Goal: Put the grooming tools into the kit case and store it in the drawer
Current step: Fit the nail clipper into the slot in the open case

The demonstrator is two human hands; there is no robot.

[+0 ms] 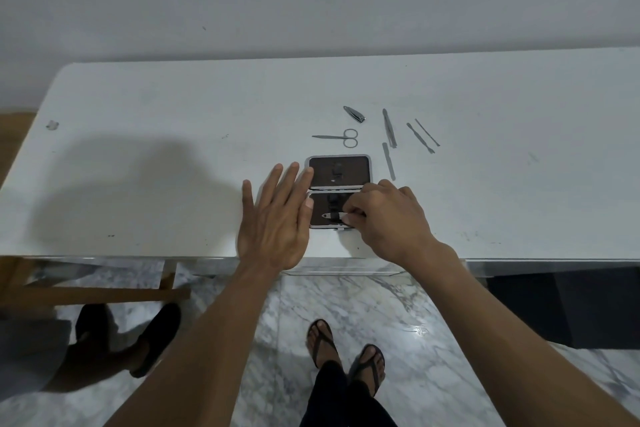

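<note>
The kit case (pixel 341 170) lies open on the white table (pixel 173 149), its dark lining facing up. My left hand (pixel 277 218) rests flat, fingers spread, against the case's left edge. My right hand (pixel 384 215) pinches a small metal tool (pixel 330 216) lying in the near half of the case under a strap. Loose beyond the case lie small scissors (pixel 337 137), a nail clipper (pixel 355 114), tweezers (pixel 389 128), a nail file (pixel 388 161) and two thin cuticle tools (pixel 423 137).
The table's front edge runs just under my wrists, with a pale drawer front (pixel 341 269) below it. Another person's feet in black slippers (pixel 138 340) stand at the left by a wooden frame (pixel 93 295). My own sandalled feet (pixel 346 350) are on marble floor.
</note>
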